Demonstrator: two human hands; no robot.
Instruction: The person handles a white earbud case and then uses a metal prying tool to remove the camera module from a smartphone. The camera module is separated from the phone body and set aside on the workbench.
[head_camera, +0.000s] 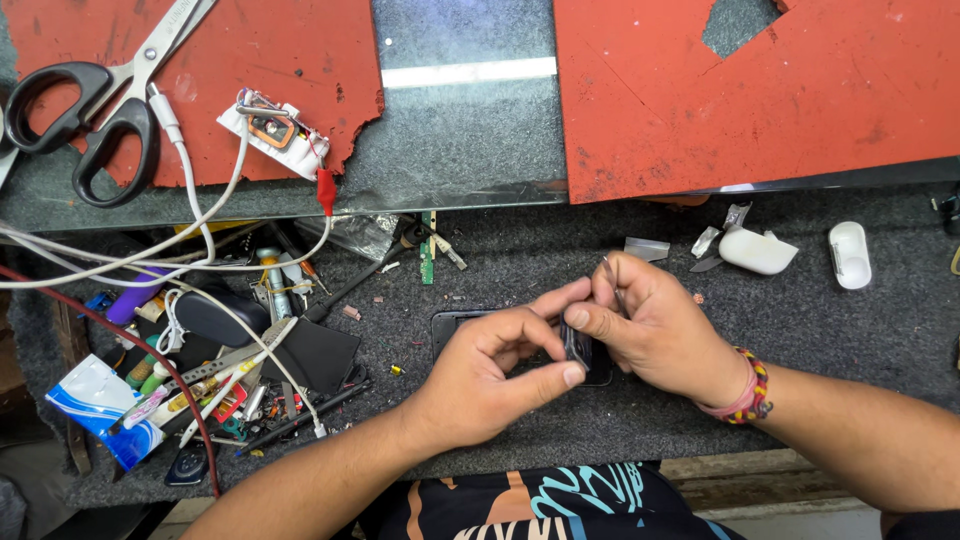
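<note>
Centrally, lower frame: left hand (490, 385) and right hand (655, 325) jointly pinch a small dark component (578, 350), steadying it above a black phone (455, 322); scissors (90, 100) parked upper left.

bright, even light falls from above, and colours read true. a white strip of glare lies on the dark glass pane (460, 130), just above the hands. shadows are soft and short: a faint one darkens the grey mat (640, 410) directly under the left hand (490, 375) and right hand (655, 325). focus is sharp around the pane. straight edges left and right of the pane bow slightly, as from a wide lens.
</note>
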